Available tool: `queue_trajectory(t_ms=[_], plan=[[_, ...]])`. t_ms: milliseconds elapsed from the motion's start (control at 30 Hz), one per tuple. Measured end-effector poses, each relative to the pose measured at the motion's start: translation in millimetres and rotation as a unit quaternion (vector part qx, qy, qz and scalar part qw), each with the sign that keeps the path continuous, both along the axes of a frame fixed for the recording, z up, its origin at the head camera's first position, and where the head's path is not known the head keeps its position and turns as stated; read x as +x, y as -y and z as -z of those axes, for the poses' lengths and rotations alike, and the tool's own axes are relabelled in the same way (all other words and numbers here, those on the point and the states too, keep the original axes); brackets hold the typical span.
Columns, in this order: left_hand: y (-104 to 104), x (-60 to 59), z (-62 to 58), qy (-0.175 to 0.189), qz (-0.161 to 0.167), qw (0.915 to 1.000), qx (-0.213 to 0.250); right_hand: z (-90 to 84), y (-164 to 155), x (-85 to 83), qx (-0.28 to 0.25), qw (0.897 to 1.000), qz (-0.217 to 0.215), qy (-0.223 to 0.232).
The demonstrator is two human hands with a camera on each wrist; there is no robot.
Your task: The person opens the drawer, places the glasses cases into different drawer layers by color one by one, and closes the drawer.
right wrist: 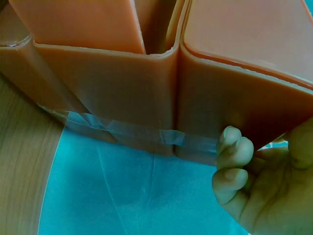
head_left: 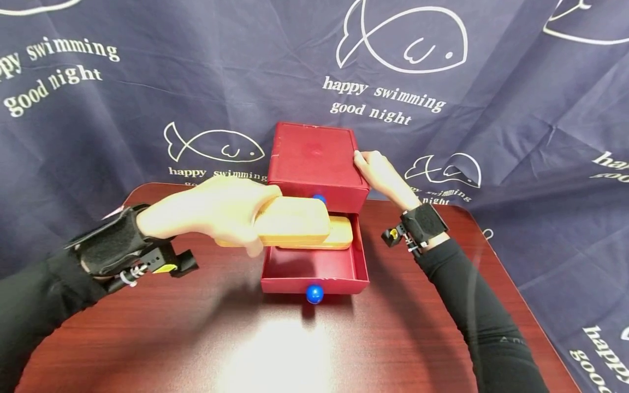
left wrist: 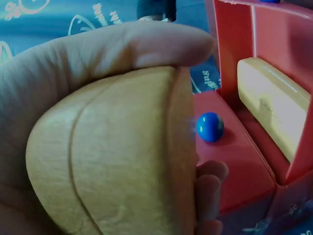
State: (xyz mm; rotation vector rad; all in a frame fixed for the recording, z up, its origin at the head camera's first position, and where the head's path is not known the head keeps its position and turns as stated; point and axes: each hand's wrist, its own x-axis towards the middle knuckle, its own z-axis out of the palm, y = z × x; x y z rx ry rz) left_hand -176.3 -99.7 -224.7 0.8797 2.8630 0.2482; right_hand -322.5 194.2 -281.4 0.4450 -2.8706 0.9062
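Note:
My left hand grips a tan, wood-grained oblong case with rounded ends. In the left wrist view its seam shows, with the thumb over one side and fingertips on the other. It is held above a pulled-out lower drawer of a red two-drawer box. A similar tan case lies at the back of that drawer, partly hidden in the head view. My right hand touches the box's right side near the top edge; in the right wrist view its fingers are loosely bent beside the wall.
Blue round knobs stand on the drawer fronts, the lower knob facing me. The upper drawer is closed. The box stands on a glossy reddish-brown table. Behind hangs a dark blue cloth with white fish and lettering. Clear tape runs along the box.

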Motion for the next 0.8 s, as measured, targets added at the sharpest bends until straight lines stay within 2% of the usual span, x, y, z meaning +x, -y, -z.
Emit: queue_trajectory(t_ms=[133, 367, 633, 800], plan=[[-13, -3.2, -1.4, 0.012, 0.022, 0.9993, -0.027, -1.0, 0, -0.3, 0.0, 1.0, -0.001, 0.002], [-34, -11.8, -1.5, 0.051, 0.009, 0.9926, -0.11, -3.2, 1, 2.2, 0.002, 1.0, 0.006, 0.008], [-50, -19.2, 2.1, 0.094, 0.015, 0.9824, -0.16, -3.8, 3, 0.6, 0.002, 1.0, 0.005, 0.006], [-58, -21.5, 8.6, 0.101, 0.023, 0.9748, -0.198, -1.5, 3, 0.8, 0.0, 1.0, 0.009, 0.008]])
